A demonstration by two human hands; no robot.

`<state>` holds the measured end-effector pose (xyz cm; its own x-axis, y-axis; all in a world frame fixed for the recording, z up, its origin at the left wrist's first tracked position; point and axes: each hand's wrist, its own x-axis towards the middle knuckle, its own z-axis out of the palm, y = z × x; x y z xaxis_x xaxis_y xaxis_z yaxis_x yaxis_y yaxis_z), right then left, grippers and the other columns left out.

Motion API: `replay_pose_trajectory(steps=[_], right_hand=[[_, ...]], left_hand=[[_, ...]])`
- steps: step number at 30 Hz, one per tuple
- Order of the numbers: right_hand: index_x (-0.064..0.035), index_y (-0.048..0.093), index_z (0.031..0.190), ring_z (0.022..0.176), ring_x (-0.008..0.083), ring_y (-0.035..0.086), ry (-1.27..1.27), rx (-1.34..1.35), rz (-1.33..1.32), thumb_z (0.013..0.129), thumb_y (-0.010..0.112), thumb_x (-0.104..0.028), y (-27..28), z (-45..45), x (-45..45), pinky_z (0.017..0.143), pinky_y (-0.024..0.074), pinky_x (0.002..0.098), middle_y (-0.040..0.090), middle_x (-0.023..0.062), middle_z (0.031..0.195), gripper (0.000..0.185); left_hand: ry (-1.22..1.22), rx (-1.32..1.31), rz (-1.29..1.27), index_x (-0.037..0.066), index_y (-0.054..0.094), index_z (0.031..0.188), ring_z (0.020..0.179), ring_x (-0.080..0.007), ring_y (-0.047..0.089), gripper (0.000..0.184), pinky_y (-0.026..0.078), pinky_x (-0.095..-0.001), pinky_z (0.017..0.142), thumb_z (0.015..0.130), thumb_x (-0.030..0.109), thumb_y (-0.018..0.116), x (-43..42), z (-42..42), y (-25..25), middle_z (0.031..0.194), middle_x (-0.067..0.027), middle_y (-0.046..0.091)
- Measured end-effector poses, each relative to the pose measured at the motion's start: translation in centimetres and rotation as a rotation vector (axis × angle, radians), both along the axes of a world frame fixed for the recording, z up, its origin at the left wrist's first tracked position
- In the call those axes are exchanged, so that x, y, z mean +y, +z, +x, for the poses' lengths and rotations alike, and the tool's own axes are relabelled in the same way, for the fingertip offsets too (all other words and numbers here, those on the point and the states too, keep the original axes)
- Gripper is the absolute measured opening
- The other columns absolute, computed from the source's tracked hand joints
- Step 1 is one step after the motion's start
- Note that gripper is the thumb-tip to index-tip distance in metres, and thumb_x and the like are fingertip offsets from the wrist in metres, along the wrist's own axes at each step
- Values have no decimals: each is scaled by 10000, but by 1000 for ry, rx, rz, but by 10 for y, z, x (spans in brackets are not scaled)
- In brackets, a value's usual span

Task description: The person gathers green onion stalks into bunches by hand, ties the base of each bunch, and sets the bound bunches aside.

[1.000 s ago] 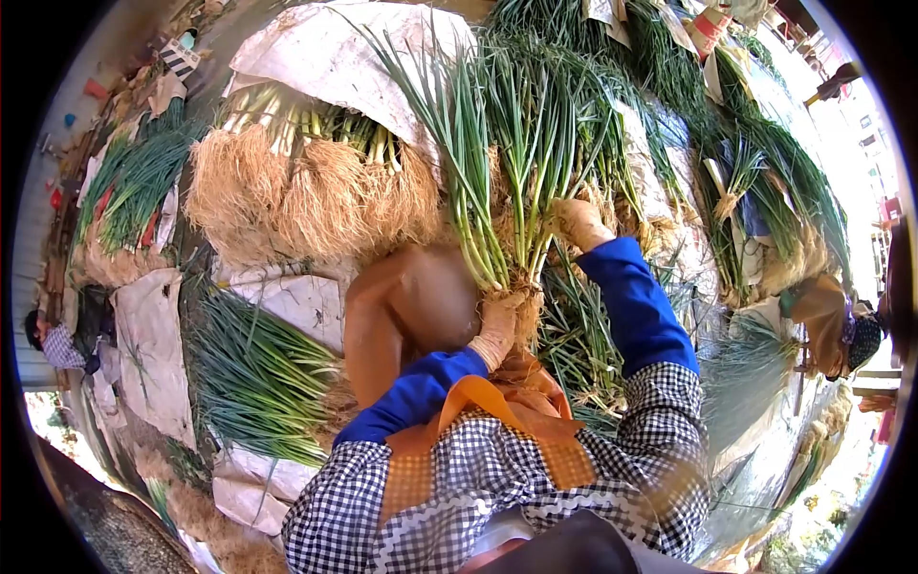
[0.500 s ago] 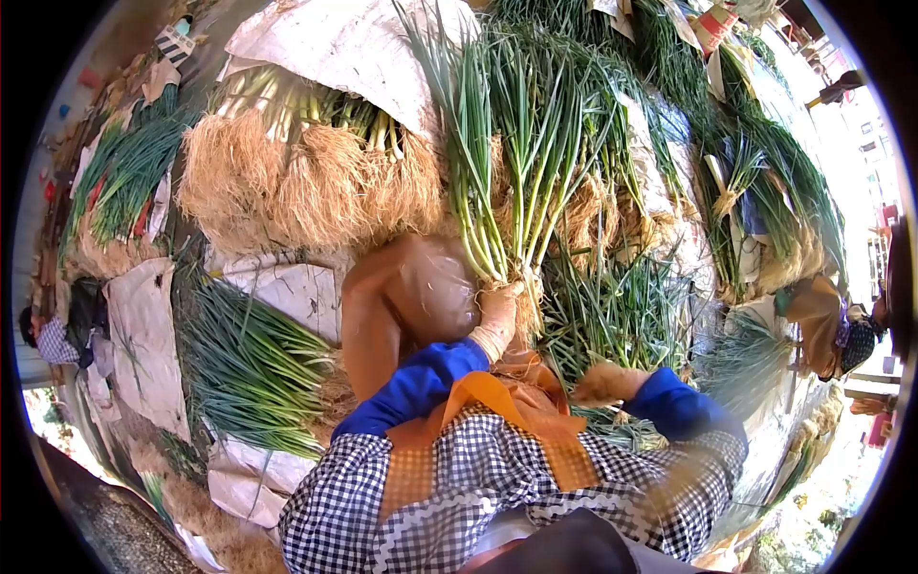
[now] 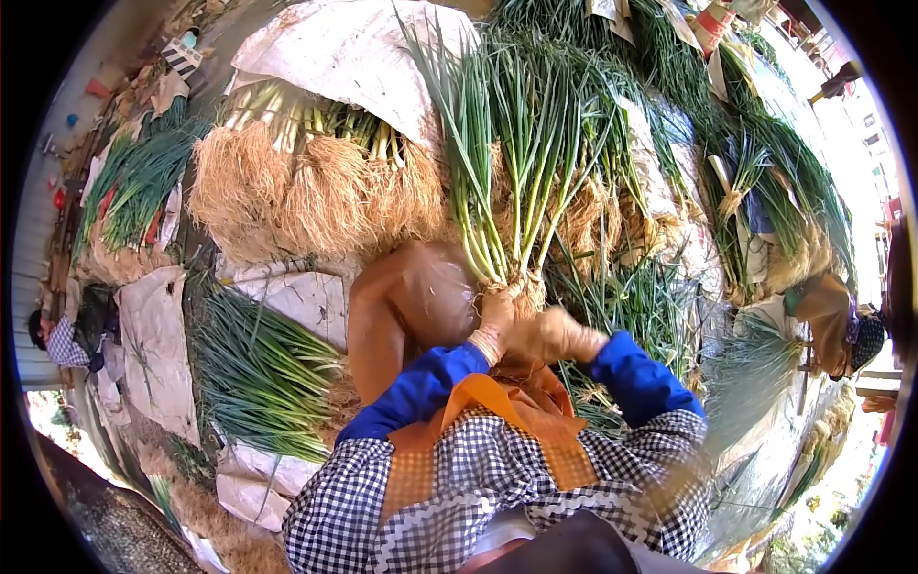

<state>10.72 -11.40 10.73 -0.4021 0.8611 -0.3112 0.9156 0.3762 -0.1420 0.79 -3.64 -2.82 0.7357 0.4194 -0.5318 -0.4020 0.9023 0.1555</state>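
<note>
One bunch gathered in my left hand, loose onions beside me

Around me, onions lie over the ground in several groups. The biggest group in front, the root-end pile (image 3: 330, 196), is already laid side by side with its roots towards me, partly under a pale cloth (image 3: 354, 57). To the right, a long row (image 3: 784, 182) is also laid out. Two smaller heaps are not made up into bunches that I can see: the left heap (image 3: 263, 373) lies fairly even, the stalks mostly one way, while the right heap (image 3: 631, 311), just beside my right arm, is more tangled. So I judge that a good share is sorted and a fair amount lies loose.

The bunch (image 3: 521, 172) stands in front of me, just beside my knee (image 3: 421, 287), leaves fanned away and roots (image 3: 529, 295) nearest my body. Its stalks are drawn together at the base and look level there, so the gathering seems well along. Whether anything binds it, I cannot tell.

My left hand (image 3: 497, 311) has its fingers clamped around the base of the bunch. My right hand (image 3: 555, 335) is close by, just below the roots and beside the left. It is blurred: its fingers look curled, but I cannot tell whether they close on anything, or whether they touch the roots.
</note>
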Motion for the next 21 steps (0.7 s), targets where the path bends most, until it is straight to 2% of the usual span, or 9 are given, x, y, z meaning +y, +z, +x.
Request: replay_pose_trajectory(steps=[2,4,6,8,11,13,14,17,21], right_hand=[[-56,617,912,543,125,519,-26,488,-267,874,536,-285,1,7,-36,507,468,254,606,23,743,246],[-50,617,942,554,131,526,28,-75,-761,888,523,-333,0,31,-40,533,486,287,616,36,742,303],[-86,596,1047,572,163,565,-405,-281,-629,886,487,-429,49,47,5,538,498,320,624,46,737,394],[-115,648,1017,678,276,629,-826,258,-68,827,524,-504,31,57,33,640,508,369,646,123,775,451],[-108,660,921,684,281,623,-642,258,75,829,550,-452,14,63,82,626,503,366,637,142,752,373],[-90,656,924,680,292,617,-551,693,103,790,620,-414,-64,88,92,625,503,361,624,145,725,352],[-89,633,1044,697,187,620,-492,369,9,872,551,-340,-2,70,89,622,502,312,661,95,781,315],[-108,636,1017,830,200,605,-903,1709,-602,827,580,-413,-11,47,20,740,491,336,646,113,937,364],[-110,611,1081,855,194,605,-491,1133,-1010,842,534,-465,-23,59,-72,737,486,354,645,100,960,436]], left_hand=[[65,-39,123,-41,531,1095,884,-221,573,261,497,-326,772,860,70,510,1,12,0,955,-157,589],[48,-142,26,-43,533,1081,852,-222,589,243,512,-337,745,852,35,504,0,15,-7,938,-149,593],[93,135,235,-35,534,1071,830,-229,599,238,523,-340,735,838,7,510,-1,11,36,935,-124,596],[57,76,123,-11,539,1068,839,-230,602,242,524,-332,749,827,-18,512,-1,7,42,935,-103,600],[110,111,282,28,551,1069,847,-225,602,251,522,-331,763,825,-18,518,-1,6,47,943,-95,605],[133,81,247,28,548,1075,848,-230,601,253,521,-331,765,826,-8,522,2,6,36,950,-100,603],[148,47,201,27,545,1080,849,-235,600,255,519,-331,767,827,1,527,3,6,25,956,-105,601],[74,46,54,22,547,1078,847,-251,600,235,520,-337,765,845,33,512,7,-1,30,950,-121,603],[129,73,145,-23,547,1063,893,-263,580,232,503,-382,808,855,67,499,9,6,19,986,-158,592]])
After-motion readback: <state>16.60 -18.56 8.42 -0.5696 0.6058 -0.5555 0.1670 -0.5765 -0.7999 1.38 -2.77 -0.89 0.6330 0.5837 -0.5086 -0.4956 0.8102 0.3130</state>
